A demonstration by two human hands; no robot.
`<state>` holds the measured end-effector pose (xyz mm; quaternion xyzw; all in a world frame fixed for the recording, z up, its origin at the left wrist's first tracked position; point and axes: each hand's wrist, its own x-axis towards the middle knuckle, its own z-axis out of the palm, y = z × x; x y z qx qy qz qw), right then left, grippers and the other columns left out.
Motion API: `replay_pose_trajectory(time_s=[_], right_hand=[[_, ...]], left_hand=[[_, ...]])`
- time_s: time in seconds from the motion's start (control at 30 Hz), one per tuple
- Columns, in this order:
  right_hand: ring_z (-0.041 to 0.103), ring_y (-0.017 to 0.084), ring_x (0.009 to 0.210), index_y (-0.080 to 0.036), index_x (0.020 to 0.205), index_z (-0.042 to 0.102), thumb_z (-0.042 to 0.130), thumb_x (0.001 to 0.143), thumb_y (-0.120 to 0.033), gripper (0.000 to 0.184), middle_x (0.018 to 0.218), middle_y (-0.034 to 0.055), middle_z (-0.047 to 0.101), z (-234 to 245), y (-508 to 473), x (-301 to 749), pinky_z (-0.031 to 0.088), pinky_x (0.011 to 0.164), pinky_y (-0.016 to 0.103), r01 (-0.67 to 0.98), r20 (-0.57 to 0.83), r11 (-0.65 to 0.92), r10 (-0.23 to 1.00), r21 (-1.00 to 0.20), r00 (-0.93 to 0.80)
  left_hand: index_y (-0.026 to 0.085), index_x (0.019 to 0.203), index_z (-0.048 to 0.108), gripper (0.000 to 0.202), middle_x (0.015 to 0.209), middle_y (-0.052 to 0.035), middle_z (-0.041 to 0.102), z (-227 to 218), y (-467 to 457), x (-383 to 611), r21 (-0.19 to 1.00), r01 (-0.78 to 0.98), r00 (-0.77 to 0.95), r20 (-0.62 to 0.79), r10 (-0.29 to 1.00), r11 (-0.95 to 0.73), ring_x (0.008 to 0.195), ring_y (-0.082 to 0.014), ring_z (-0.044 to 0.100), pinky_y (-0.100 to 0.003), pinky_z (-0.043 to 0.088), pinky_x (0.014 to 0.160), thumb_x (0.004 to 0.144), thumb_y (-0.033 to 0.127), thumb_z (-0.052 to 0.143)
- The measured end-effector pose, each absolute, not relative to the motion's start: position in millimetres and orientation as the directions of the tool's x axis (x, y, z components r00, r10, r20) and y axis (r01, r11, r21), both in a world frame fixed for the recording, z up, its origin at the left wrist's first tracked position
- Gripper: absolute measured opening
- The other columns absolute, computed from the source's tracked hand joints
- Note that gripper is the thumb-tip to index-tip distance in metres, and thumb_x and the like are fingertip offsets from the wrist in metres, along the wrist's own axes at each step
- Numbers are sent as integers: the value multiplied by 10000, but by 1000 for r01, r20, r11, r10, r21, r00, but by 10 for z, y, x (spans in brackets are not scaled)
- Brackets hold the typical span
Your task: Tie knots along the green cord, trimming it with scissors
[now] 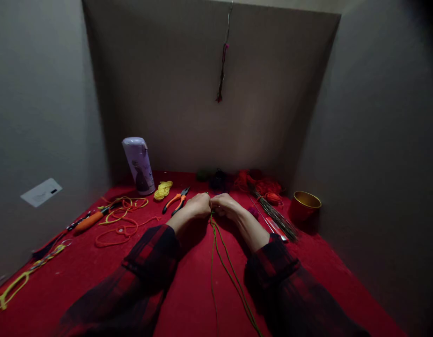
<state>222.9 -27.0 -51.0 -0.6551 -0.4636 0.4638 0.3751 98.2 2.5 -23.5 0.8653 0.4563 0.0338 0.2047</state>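
Mid-table on red cloth, the left hand and right hand meet at the far end of green cords, whose strands trail to the near edge. Both hands' fingers are curled; with fingertips hidden, I cannot tell whether they clamp the cords. Orange-handled pliers lie just left, beyond them a lilac bottle. Far right, brown sticks lie near a gold-rimmed red bowl.

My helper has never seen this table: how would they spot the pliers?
On the red tabletop, find the left hand. Between it and the yellow yarn bundle lie the pliers. Two splayed orange handles set them apart from the one-handled orange tool farther left.
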Motion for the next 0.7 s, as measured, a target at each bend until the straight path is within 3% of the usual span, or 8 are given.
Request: replay_pose_trajectory(time_s=[0.07, 0.17, 0.23, 0.3, 0.37, 0.53, 0.7], right_hand=[[490, 72, 514, -83, 790, 590, 583, 846, -223, 151, 659, 10, 556, -501, -275, 2239, 396, 457, 182, 253, -261, -288, 956, -924, 135], [347, 46, 412, -117, 642, 538, 580, 779, -143, 145, 485, -36, 443, -489, -279, 2238, 265, 385, 180, 218, -246, -267, 962, -939, 119], [295, 48, 396, -135, 607, 508, 575, 750, -132, 158, 436, -51, 390, -478, -284, 2232, 218, 378, 195, 198, -239, -256, 965, -946, 108], [268, 50, 393, -144, 591, 487, 578, 738, -138, 173, 418, -55, 365, -465, -292, 2226, 195, 381, 206, 196, -238, -254, 966, -947, 102], [252, 48, 393, -149, 593, 476, 582, 740, -150, 181, 421, -57, 359, -452, -302, 2223, 183, 385, 208, 200, -232, -248, 968, -948, 98], [231, 41, 387, -154, 595, 462, 592, 743, -172, 197, 420, -68, 335, -442, -316, 2225, 167, 380, 201, 223, -222, -236, 971, -946, 87], [245, 38, 373, -157, 591, 452, 621, 739, -199, 229, 406, -73, 331, -457, -310, 2226, 168, 372, 196, 276, -213, -228, 973, -934, 86]], left_hand=[[142, 609, 667, 99, 572, -62, 623, -205, 66, 945, 373, 790, 579, -196, 791, -486, 547, -157, 563, -228, 352, 512, 661, 189, 598], [140, 573, 634, 213, 555, -55, 591, -212, 189, 896, 398, 815, 486, -73, 871, -422, 546, -142, 534, -232, 333, 516, 722, 281, 580], [138, 562, 596, 212, 538, -41, 558, -265, 265, 895, 531, 787, 369, 3, 929, -315, 525, -123, 504, -228, 313, 505, 743, 242, 558], [142, 545, 538, 206, 480, -6, 491, -347, 306, 922, 716, 673, 331, -67, 941, -186, 446, -92, 435, -224, 282, 469, 749, 155, 515], [152, 513, 474, 232, 419, 29, 410, -435, 309, 966, 814, 574, 383, -171, 908, -89, 372, -70, 339, -224, 238, 429, 739, 97, 476], [152, 495, 448, 252, 381, 50, 365, -550, 258, 1042, 847, 527, 436, -204, 876, -65, 332, -56, 280, -225, 198, 410, 708, 20, 420], [130, 475, 493, 215, 376, 64, 338, -513, 233, 1009, 822, 558, 394, -141, 908, -115, 338, -41, 257, -229, 159, 409, 677, 70, 536]])
